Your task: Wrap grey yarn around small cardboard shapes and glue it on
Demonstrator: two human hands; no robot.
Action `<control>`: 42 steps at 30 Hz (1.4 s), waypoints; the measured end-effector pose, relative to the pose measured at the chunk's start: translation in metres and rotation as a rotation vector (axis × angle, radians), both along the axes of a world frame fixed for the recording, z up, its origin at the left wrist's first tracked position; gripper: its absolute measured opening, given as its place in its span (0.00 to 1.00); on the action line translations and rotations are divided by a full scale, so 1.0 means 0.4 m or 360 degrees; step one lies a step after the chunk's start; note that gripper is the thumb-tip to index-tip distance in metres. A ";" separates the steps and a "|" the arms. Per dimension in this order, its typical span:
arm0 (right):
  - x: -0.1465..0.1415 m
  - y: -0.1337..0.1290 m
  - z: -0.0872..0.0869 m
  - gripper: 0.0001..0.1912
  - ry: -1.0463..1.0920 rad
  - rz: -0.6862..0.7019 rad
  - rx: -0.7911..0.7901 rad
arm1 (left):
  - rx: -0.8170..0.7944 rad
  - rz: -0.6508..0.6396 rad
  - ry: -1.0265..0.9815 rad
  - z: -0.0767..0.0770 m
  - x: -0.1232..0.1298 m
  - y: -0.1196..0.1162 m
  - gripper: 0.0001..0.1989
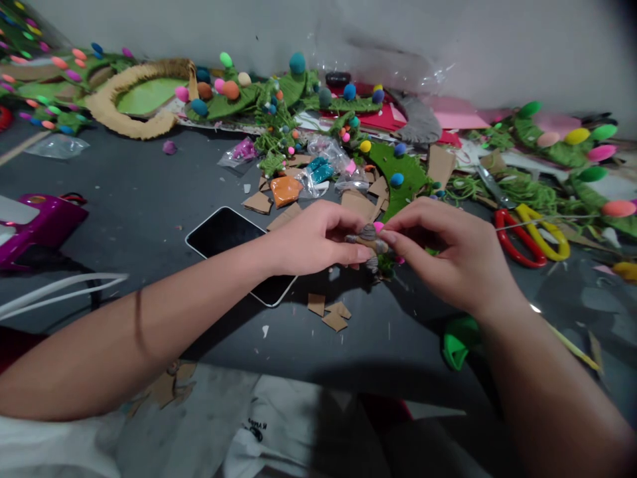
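My left hand [323, 238] grips a small cardboard piece wrapped in grey yarn [374, 244] between thumb and fingers. Close against its right edge, my right hand [438, 242] is closed in a pinch; what lies between its fingertips is too small to tell. A pink ball [379, 226] shows at those fingertips, and green yarn with pink bits sits just below them. To the right of my right hand, a thin pale strand [547, 219] stretches across the scissors [522, 242], which have red and yellow handles. Under my left wrist lies a phone [223, 229] with a dark screen.
Cardboard scraps [334, 320] and small plastic bags, one with orange material [286, 191], lie around my hands. Green pieces with coloured balls [229, 93] and a tan ring [134, 99] line the wall. A purple device [44, 229] stands left; a green balloon-like object [458, 340] lies right.
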State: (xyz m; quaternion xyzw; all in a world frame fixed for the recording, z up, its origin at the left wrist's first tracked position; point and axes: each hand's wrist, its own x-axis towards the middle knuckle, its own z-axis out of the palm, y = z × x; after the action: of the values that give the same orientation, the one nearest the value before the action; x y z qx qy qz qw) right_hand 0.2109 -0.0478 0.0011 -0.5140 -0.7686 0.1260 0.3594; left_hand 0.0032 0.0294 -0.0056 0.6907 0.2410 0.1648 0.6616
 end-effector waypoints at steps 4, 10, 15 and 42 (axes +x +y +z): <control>-0.007 -0.001 -0.006 0.02 -0.0018 -0.0029 -0.0012 | -0.0022 0.0178 -0.0038 0.000 0.006 -0.005 0.02; -0.017 -0.002 -0.017 0.03 -0.0005 -0.0060 0.0050 | -0.0199 0.0411 -0.0233 -0.020 0.018 -0.015 0.02; -0.023 -0.006 -0.025 0.04 -0.0050 -0.0064 0.0118 | -0.0281 0.0477 -0.0327 -0.028 0.027 -0.020 0.03; -0.019 -0.002 -0.035 0.05 -0.0196 0.0060 -0.0037 | -0.0038 0.0583 -0.0080 -0.030 0.017 -0.001 0.04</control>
State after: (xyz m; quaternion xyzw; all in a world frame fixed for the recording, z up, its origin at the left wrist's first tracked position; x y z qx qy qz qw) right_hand 0.2032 -0.0488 -0.0129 -0.5102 -0.7974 0.1097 0.3030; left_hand 0.0101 0.0292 -0.0174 0.6232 0.3481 0.2967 0.6344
